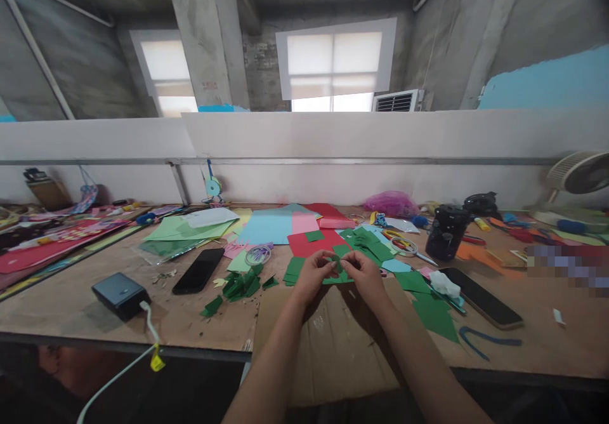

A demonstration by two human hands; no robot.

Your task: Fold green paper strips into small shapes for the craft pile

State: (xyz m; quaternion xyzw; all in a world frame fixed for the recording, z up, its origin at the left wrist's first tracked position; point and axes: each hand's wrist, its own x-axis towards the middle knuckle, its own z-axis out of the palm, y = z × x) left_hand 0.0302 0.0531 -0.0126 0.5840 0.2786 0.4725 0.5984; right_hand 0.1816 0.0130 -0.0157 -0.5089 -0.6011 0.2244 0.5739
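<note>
My left hand [313,274] and my right hand [364,273] meet over the middle of the workbench, and between their fingertips they pinch one small green paper piece [339,264]. Below them lies a brown cardboard sheet [333,341]. Green paper squares [295,270] lie just behind my left hand on a red paper sheet [309,245]. A pile of green paper scraps [242,284] sits to the left of my left hand. More green paper pieces [432,313] lie to the right of my right hand.
A black phone [198,270] and a black power bank [120,294] with a white cable lie at the left. A second phone [481,297], scissors [409,248], a black container [446,232] and a fan [578,173] are at the right. Coloured sheets [271,226] cover the back.
</note>
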